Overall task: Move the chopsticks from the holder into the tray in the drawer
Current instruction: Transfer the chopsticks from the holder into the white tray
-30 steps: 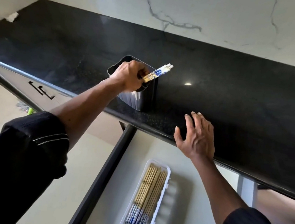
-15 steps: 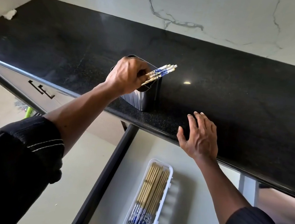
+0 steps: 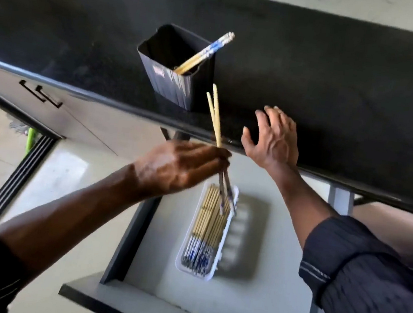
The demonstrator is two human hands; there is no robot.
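My left hand [image 3: 178, 168] grips a pair of chopsticks [image 3: 215, 117] near their middle, above the far end of the white tray [image 3: 222, 249] in the open drawer [image 3: 255, 300]. Their bare tips point up and away; their patterned ends hang blurred over the tray. Several chopsticks lie side by side in the tray, blue-patterned ends nearest me. The dark holder [image 3: 175, 85] stands at the counter's front edge with a few chopsticks [image 3: 205, 52] leaning out of it to the right. My right hand [image 3: 275, 138] rests flat on the counter edge, fingers spread, holding nothing.
The black stone counter [image 3: 338, 94] runs across the view under a pale marble wall. A closed drawer front with a black handle [image 3: 40, 94] lies to the left. Pale floor shows below left, with a green object [image 3: 29, 138] by the cabinet.
My left hand pulled a pair of chopsticks out of the holder and carried them down over the drawer tray. The view tilted downward. My right hand stayed on the counter edge.
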